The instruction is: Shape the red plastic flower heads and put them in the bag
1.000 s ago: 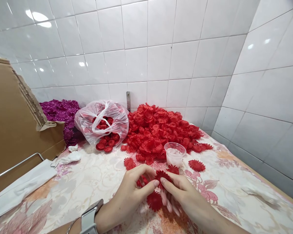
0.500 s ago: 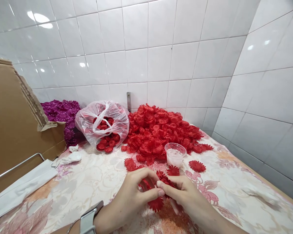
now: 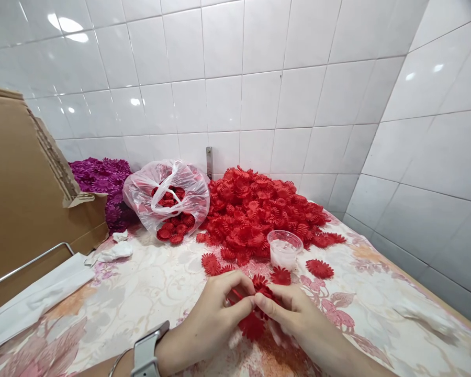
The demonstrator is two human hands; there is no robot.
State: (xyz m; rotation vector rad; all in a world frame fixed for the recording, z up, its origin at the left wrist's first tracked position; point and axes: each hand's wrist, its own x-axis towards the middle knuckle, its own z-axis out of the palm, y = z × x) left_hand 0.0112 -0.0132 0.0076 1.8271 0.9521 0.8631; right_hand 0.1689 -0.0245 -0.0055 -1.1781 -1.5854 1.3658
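My left hand (image 3: 214,314) and my right hand (image 3: 304,314) meet over the tabletop, fingertips pinched around a red fabric flower (image 3: 261,284). Fingers partly cover it, so its exact shape is hidden. Below it, a red petalled piece (image 3: 252,325) shows between my hands, perhaps lying on the cloth. Just beyond my fingers sit a loose red flower (image 3: 280,275) and a clear plastic cup (image 3: 284,254) with whitish contents. Another red flower (image 3: 320,268) lies to the right of the cup.
A large heap of red flowers (image 3: 255,209) rests against the tiled wall. Left of it are a plastic bag (image 3: 196,196) of red flowers, a purple flower pile (image 3: 102,178) and a cardboard box (image 3: 27,173). A patterned cloth (image 3: 157,277) covers the table.
The view has shifted slightly. My hands stay together on the red flower, and my fingertips have moved a little around it.
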